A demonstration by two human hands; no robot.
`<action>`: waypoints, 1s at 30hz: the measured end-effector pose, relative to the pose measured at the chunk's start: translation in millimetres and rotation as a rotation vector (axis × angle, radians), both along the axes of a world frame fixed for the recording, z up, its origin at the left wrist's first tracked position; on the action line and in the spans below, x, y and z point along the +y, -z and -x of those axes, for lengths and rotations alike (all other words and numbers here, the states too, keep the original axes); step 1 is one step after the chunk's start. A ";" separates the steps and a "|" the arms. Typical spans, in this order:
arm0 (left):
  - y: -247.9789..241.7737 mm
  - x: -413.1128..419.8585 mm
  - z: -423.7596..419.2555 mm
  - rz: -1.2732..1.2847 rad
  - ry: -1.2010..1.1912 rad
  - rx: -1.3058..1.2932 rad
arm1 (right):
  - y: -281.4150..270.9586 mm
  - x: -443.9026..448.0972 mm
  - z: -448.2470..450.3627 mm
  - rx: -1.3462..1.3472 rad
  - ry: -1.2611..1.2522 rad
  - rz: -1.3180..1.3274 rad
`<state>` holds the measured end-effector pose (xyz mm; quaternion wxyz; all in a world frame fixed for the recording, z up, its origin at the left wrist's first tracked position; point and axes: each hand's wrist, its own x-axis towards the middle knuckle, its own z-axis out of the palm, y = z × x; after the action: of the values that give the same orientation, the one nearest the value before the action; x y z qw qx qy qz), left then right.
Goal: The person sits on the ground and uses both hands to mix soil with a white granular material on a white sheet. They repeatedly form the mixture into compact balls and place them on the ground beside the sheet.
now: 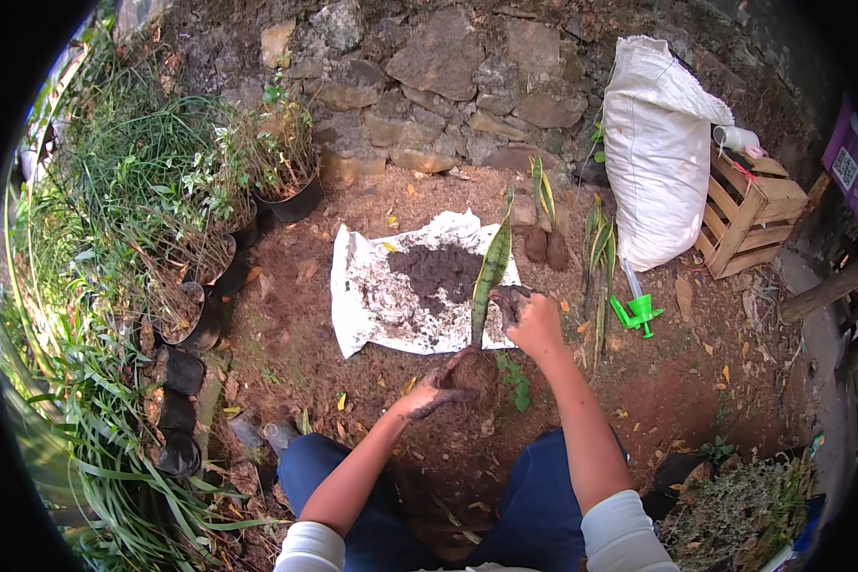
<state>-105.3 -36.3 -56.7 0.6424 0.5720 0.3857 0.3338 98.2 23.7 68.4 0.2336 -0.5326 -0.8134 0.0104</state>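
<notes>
My left hand [429,397], its fingers dark with wet soil, cups the left side of a brown fibre ball [477,375]. A single snake plant leaf [492,264], green with yellow edges, rises from the top of that ball. Just right of the leaf is my right hand [533,318], fingers bent and coated with mud; whether it holds a clump of soil cannot be made out. Beyond both hands a white sack sheet [357,314] lies flat, smeared with dirt. A heap of dark moist soil [436,272] sits on it.
Two fibre balls [547,249] with snake plant leaves rest beyond the sheet. Loose snake plants [599,264] lie to the right, near a green spray head [640,309]. A full white sack [658,157] leans by a wooden crate [751,207]. Potted plants [293,196] line the left.
</notes>
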 end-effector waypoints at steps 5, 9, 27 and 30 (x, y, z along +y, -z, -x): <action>-8.3 -3.4 1.4 0.021 -0.001 -0.078 | 11.4 4.3 6.5 0.118 0.021 -0.023; -14.8 -5.6 3.1 0.023 -0.020 -0.101 | 23.7 10.9 12.4 0.402 -0.039 -0.069; -35.0 -10.3 26.4 0.061 -0.173 -0.286 | 68.1 29.7 43.0 0.869 -0.166 0.719; -54.3 3.5 17.0 -0.042 -0.088 -0.266 | 110.2 57.6 16.9 0.751 -0.148 0.734</action>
<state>-122.4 -32.8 -2.3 0.6606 0.5186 0.3149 0.4422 81.3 81.3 -41.8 0.3057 -0.4799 -0.6521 0.5010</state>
